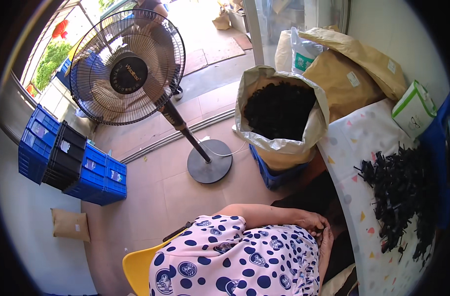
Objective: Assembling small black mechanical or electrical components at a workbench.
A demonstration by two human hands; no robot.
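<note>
At the end of a bare forearm, my left hand (311, 221) has its fingers bent in and meets my right hand (326, 242) low in front of my polka-dot top. My right fingers are also drawn together at the fingertips. Anything between them is too small or too hidden to name. Dark cloth lies beneath both hands. Closest to them on the right is a table (352, 197) under a white patterned cloth, where a loose heap of thin black parts (395, 197) is spread.
A large open sack (244, 126) of black pieces stands on a blue crate (269, 172). Beyond it lean brown paper sacks (343, 81). A floor fan (129, 74) stands ahead, with a person partly behind it. Stacked crates (94, 175) line the left; a yellow chair (136, 269) is under me.
</note>
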